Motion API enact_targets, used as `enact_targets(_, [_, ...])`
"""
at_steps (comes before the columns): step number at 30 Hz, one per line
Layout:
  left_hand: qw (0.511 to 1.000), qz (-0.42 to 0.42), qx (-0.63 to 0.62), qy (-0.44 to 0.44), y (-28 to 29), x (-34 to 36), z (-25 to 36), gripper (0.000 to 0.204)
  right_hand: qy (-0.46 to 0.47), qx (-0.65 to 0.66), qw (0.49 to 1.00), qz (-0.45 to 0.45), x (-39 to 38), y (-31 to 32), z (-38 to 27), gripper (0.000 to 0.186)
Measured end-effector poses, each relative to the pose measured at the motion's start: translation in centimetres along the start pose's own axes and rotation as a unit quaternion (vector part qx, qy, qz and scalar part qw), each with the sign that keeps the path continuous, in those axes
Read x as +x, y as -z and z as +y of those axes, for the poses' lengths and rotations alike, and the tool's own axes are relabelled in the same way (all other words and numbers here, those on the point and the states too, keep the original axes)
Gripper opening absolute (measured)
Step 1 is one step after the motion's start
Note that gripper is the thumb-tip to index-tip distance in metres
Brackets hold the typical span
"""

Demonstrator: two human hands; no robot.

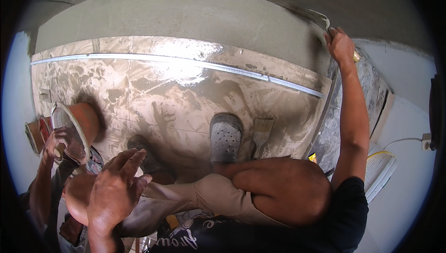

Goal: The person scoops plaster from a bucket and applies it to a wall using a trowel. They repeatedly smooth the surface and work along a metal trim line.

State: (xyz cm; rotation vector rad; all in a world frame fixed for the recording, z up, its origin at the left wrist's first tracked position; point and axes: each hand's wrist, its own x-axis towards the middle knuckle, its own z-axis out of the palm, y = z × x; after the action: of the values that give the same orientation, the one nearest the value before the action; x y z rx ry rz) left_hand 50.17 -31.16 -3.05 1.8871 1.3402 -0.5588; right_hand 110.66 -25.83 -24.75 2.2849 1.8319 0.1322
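Note:
At the upper right, my right hand point(340, 46) is closed round the handle of a trowel point(357, 57); the handle's butt shows behind the wrist. Beyond the fingers its pale curved metal neck meets the dark grey cement surface, and the blade is hard to make out. My left hand point(116, 188) is raised over my knee at the lower left, fingers stretched out, with nothing in it. Below the trowel runs a band of smooth grey cement point(162, 11). A long ridged metal strip point(186, 61) crosses the wet, smeared tiles point(153, 95).
Another person's hand point(56, 142) is at an orange bucket point(89, 118) on the left, by a round handle end. A wide brush point(263, 130) lies beside my grey clog point(226, 134). Right are a wall outlet point(426, 141) with a cable and a dusty grey slab point(331, 118).

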Motion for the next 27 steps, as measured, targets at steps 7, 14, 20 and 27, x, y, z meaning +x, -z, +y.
enact_targets(7, [1.000,0.004,-0.006,-0.012,0.0,0.0,0.0,0.051,0.004,-0.003,1.000,-0.008,0.9,-0.8,-0.7,0.024])
enact_targets(14, [1.000,0.001,0.003,-0.001,0.0,-0.1,-0.1,0.051,0.017,0.015,1.000,-0.022,0.7,-0.8,-1.9,0.025])
enact_targets(20, [1.000,0.002,-0.009,0.016,-0.1,-0.3,-0.1,0.049,-0.002,0.031,0.999,0.010,1.0,-1.1,-2.4,0.024])
enact_targets(27, [1.000,0.005,-0.007,0.007,-0.1,-0.2,-0.1,0.049,0.014,0.021,0.999,-0.030,1.7,-1.5,-3.7,0.026])
